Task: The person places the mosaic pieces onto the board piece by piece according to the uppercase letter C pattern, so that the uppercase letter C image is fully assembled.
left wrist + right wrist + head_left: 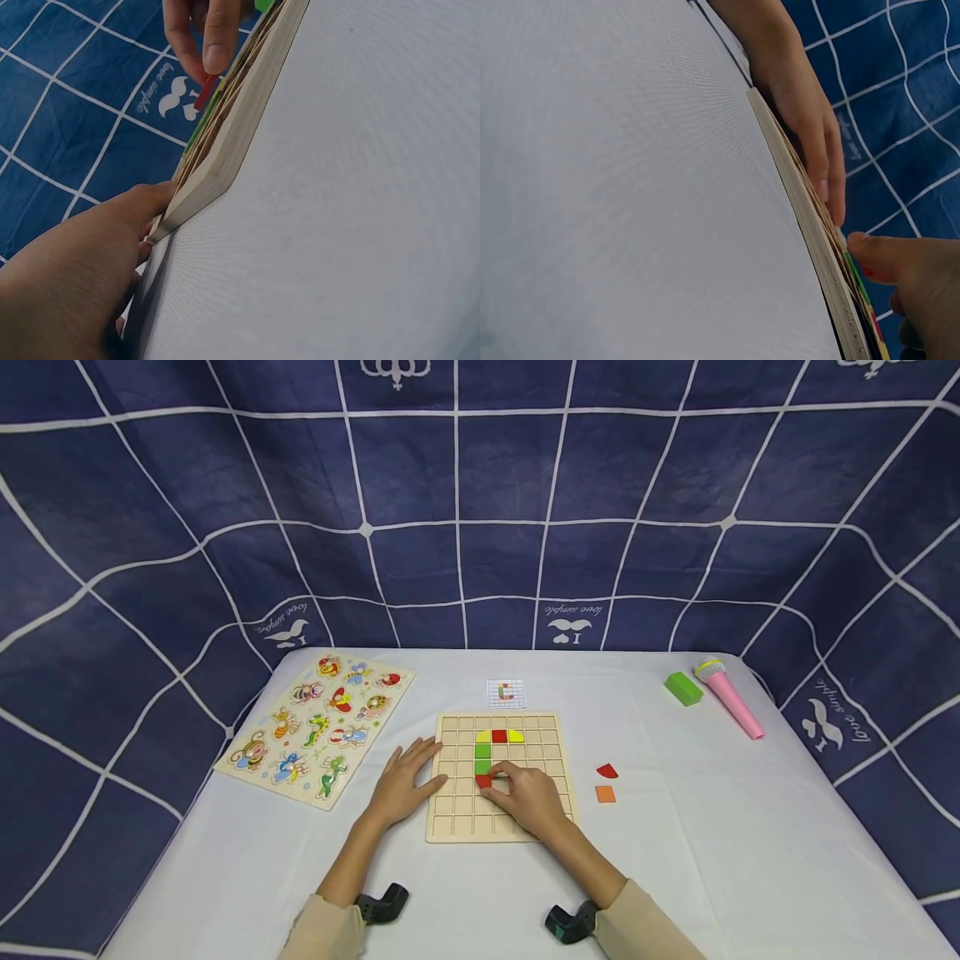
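Note:
A wooden grid board [450,822] lies on the white table. My right hand [531,799] pinches a red piece [483,782] between thumb and fingers, at the cell below the green squares. In the left wrist view that red piece [204,94] looks tilted, close to the board's surface. My left hand [401,783] rests at the board's left edge, its thumb touching the rim and its fingers extended. Set in the grid are a red square [499,737] between two yellow pieces with a curved side, and two green squares [482,758] beneath the left one.
Right of the board lie a red fan-shaped piece [607,771] and an orange square [605,794]. Behind it is a small pattern card [506,693]. An insect puzzle board [337,768] lies left; a green block [683,688] and pink toy microphone [731,697] lie far right.

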Motion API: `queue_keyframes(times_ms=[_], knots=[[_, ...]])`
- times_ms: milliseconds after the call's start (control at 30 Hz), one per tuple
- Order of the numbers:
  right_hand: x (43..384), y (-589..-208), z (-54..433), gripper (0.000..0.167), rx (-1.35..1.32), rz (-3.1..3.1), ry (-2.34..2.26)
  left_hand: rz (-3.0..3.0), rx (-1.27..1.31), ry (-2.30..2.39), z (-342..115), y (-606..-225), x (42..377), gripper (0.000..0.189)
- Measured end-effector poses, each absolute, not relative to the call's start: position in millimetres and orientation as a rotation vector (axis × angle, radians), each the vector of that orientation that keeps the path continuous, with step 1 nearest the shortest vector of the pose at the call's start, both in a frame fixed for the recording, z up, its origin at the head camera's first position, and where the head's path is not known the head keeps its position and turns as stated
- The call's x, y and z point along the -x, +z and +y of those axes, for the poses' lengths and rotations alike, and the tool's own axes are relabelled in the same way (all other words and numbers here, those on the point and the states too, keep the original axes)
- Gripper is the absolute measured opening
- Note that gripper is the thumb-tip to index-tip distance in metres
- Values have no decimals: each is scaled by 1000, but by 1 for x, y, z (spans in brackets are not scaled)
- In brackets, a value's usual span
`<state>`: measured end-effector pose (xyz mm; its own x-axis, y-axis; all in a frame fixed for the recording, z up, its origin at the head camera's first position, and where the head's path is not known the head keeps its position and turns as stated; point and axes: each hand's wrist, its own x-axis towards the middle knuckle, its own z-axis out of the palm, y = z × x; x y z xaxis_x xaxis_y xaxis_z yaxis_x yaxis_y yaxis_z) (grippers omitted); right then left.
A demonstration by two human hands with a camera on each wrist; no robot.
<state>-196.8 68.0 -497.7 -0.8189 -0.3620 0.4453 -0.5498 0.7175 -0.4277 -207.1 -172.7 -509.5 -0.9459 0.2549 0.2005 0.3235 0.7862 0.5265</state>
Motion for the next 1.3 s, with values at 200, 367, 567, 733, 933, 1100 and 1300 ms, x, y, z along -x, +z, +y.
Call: queue_keyframes(times_ms=[200, 367, 567, 733, 933, 1100, 1300], knots=[[198, -500, 67, 32, -708, -2630, 782, -2870, 461, -867, -174, -510, 209, 60], [198, -500, 67, 32, -702, -2644, 771, -2874, 466, -878, -175, -510, 209, 60], [198, -500, 66, 33, -694, -2642, 773, -2876, 468, -868, -176, -510, 210, 60], [194, -494, 71, 34, -679, -2646, 786, -2858, 469, -882, -174, -510, 210, 60], [189, -486, 92, 30, -649, -2649, 850, -2830, 491, -877, -171, -510, 209, 59], [187, -481, 121, 27, -602, -2640, 871, -2851, 466, -869, -171, -511, 209, 60], [186, -479, 162, 28, -545, -2622, 869, -2864, 451, -870, -172, -511, 208, 60]])
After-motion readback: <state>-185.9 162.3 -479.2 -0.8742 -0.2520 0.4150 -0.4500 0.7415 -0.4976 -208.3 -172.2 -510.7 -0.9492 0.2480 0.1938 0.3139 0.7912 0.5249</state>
